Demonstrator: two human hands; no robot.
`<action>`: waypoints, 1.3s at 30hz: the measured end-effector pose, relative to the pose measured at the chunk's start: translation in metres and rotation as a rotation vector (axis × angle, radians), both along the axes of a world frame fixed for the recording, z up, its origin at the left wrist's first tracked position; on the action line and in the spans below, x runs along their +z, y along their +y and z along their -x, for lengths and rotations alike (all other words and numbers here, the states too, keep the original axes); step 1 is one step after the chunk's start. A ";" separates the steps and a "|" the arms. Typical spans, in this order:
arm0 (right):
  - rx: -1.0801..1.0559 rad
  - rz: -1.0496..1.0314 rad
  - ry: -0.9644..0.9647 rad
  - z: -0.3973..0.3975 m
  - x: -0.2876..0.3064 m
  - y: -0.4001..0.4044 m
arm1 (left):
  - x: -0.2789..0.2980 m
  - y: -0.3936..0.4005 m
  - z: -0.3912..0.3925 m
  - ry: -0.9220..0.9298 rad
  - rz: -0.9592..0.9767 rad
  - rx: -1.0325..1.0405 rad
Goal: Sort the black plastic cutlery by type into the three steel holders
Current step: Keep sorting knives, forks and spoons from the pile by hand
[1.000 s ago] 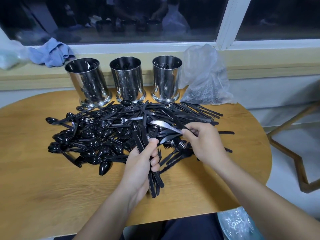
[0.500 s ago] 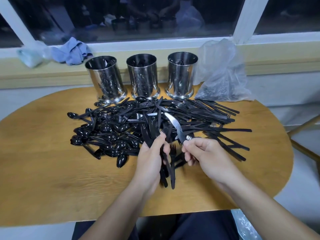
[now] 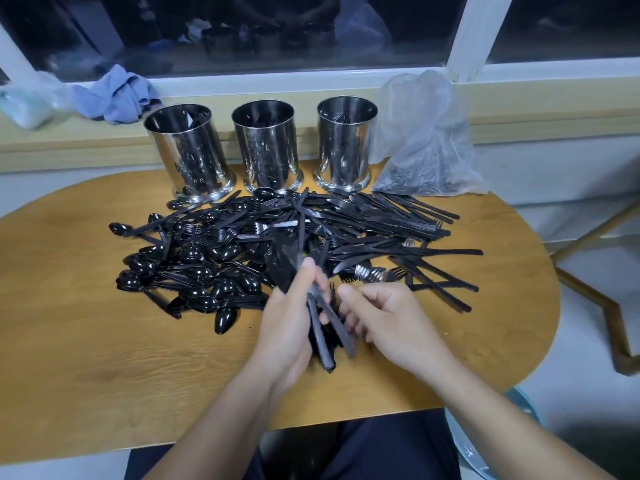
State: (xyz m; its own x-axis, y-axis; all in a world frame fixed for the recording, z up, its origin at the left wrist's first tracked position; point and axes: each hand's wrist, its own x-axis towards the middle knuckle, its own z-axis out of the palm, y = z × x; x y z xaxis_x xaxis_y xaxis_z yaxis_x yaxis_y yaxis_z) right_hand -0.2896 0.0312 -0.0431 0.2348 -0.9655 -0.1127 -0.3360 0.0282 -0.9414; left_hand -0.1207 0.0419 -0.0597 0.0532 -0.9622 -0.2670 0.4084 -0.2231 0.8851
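Gathering one type: left hand [image 3: 284,327] grips bundle of black plastic knives [image 3: 320,327]; beside it, right hand [image 3: 384,317] loosely curled, empty, feeding more

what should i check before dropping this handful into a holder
1. Left hand grips the bundle of cutlery: ok.
2. Bundle holds one type only: cannot tell, blurred.
3. Right hand free of cutlery: ok, it seems to hold nothing.
4. Three steel holders upright and open-topped: ok.
5. Which holder takes which type: cannot tell, contents too dark.
6. Way to the holders: not ok, the cutlery pile lies in front of them.
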 end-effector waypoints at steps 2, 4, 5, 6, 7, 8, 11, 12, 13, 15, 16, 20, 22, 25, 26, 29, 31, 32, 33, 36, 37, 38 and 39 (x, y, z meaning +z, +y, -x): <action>-0.080 0.185 0.218 0.020 -0.010 -0.009 | -0.002 -0.003 -0.002 0.061 -0.034 0.059; -0.173 0.326 0.355 0.044 -0.019 -0.024 | -0.005 -0.005 -0.003 0.123 -0.062 0.072; -0.221 0.376 0.416 0.056 -0.024 -0.033 | -0.007 -0.007 -0.003 0.116 -0.062 0.077; -0.256 0.412 0.486 0.069 -0.028 -0.043 | -0.008 -0.008 -0.002 0.089 -0.054 0.085; -0.270 0.432 0.551 0.080 -0.033 -0.054 | -0.008 -0.008 -0.002 0.050 -0.043 0.091; -0.251 0.441 0.604 0.088 -0.037 -0.064 | -0.008 -0.008 -0.001 0.015 -0.036 0.095; -0.129 0.468 0.726 0.096 -0.040 -0.086 | -0.005 -0.009 0.002 0.023 -0.037 0.098; -0.081 0.495 0.770 0.095 -0.040 -0.092 | -0.003 -0.009 0.003 0.054 -0.041 0.096; -0.036 0.515 0.810 0.091 -0.039 -0.098 | -0.002 -0.009 0.004 0.080 -0.040 0.090; 0.034 0.536 0.866 0.083 -0.036 -0.109 | -0.001 -0.008 0.004 0.084 -0.023 0.075; 0.062 0.550 0.890 0.079 -0.035 -0.114 | 0.000 -0.007 0.005 0.078 -0.013 0.068; 0.099 0.612 0.976 0.071 -0.039 -0.125 | 0.002 -0.003 0.003 0.057 -0.007 0.067; 0.096 0.651 0.979 0.070 -0.042 -0.124 | 0.001 -0.002 -0.001 0.075 -0.015 0.069; 0.080 0.710 0.957 0.072 -0.044 -0.122 | -0.003 -0.003 -0.004 0.074 -0.020 0.049; 0.067 0.729 0.947 0.073 -0.045 -0.122 | -0.004 -0.004 -0.004 0.067 -0.020 0.045; 0.027 0.751 0.920 0.076 -0.044 -0.120 | -0.009 -0.005 -0.002 0.073 -0.024 0.050; 0.008 0.757 0.919 0.076 -0.041 -0.117 | -0.010 -0.005 0.000 0.073 -0.037 0.060; 0.000 0.751 0.922 0.075 -0.038 -0.115 | -0.011 -0.005 0.001 0.079 -0.047 0.070; -0.008 0.734 0.917 0.073 -0.034 -0.113 | -0.010 -0.005 0.002 0.084 -0.051 0.076; -0.021 0.622 0.785 0.062 -0.014 -0.097 | -0.006 -0.005 0.004 0.041 -0.032 0.075; -0.012 0.552 0.680 0.056 -0.006 -0.088 | -0.004 -0.005 0.005 0.018 -0.017 0.071; 0.003 0.472 0.547 0.048 0.001 -0.077 | -0.002 -0.006 0.007 0.004 0.000 0.070; 0.029 0.396 0.425 0.039 0.006 -0.064 | 0.001 -0.006 0.009 0.001 0.016 0.070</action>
